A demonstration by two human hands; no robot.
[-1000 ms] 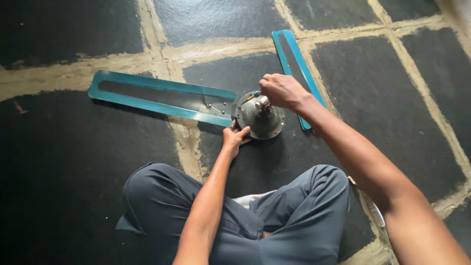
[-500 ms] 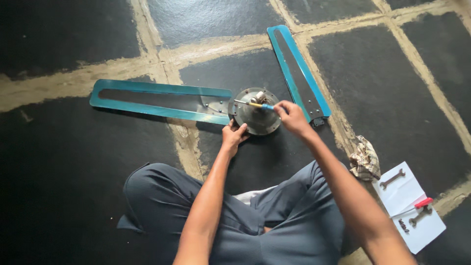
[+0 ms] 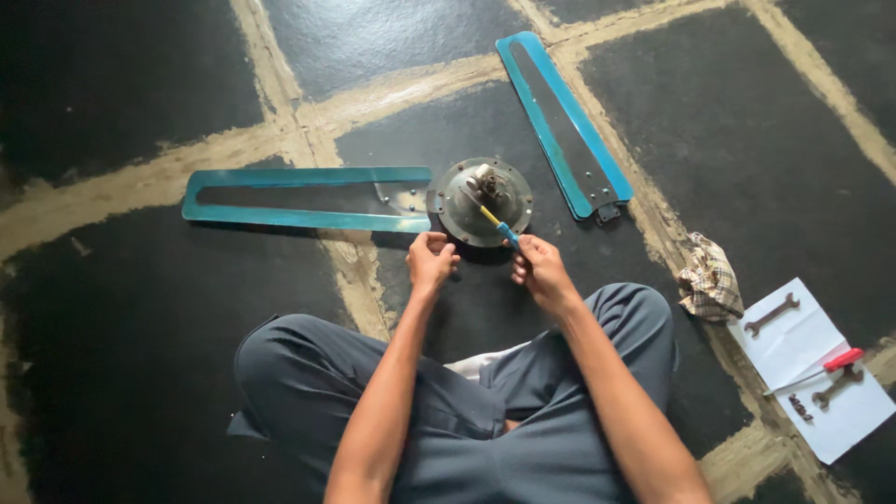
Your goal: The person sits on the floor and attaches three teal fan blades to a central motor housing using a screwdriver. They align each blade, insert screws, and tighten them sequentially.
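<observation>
- Fan motor hub (image 3: pixel 479 201), round, dark metal, is set on dark stone floor (image 3: pixel 112 84) just in front of crossed legs in grey trousers (image 3: pixel 523 411).
- One teal blade (image 3: pixel 299 196) is seen attached to hub, left side, lying flat. Second teal blade (image 3: pixel 565 121) is laid loose on floor, upper right, just beside hub, not touching as far as can be told.
- Right hand (image 3: pixel 541 271): fingers closed round screwdriver (image 3: pixel 495 224) w/ yellow-blue handle; tip is pointed at hub centre.
- Left hand (image 3: pixel 432 259): fingers curled together, pressed at near rim of hub; anything pinched can't be told.
- Checked rag (image 3: pixel 709 277) is crumpled on floor, right of knee.
- White paper sheet (image 3: pixel 803 345) far right is laid w/ two spanners (image 3: pixel 771 315) and red-handled screwdriver (image 3: pixel 821 367), well apart from hands.
</observation>
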